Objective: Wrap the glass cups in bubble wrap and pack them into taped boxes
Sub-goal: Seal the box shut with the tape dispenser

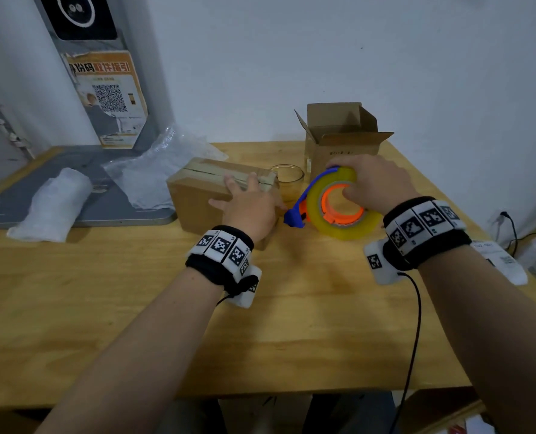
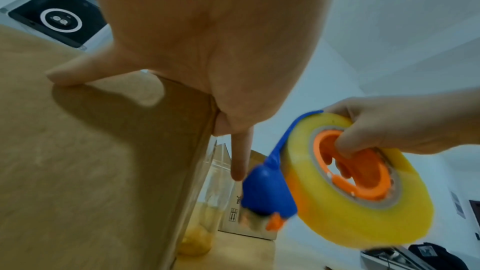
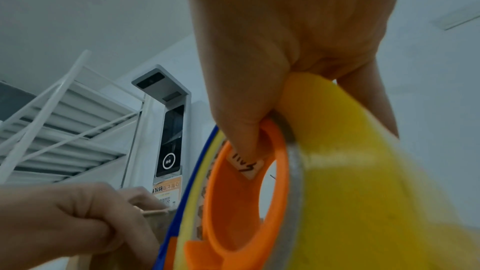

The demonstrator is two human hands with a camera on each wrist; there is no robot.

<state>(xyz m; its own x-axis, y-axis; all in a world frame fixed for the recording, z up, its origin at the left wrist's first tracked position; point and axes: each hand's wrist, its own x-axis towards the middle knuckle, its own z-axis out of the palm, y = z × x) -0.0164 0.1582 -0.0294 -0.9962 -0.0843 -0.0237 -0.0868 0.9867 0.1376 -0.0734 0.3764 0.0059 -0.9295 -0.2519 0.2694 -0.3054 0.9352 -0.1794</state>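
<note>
Left hand flat, fingers spread (thumb out), right hand curled in a grip, both forearms extended

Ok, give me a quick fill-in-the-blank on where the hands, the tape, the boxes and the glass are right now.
1. The right hand grips the ____ tape dispenser, thumb hooked in its orange core.
2. The left hand rests on the ____ box.
3. The glass cup stands on the table, still ____ by bubble wrap.
4. The box behind the right hand has its flaps ____.

Missing words: yellow; taped; unwrapped; open
</note>
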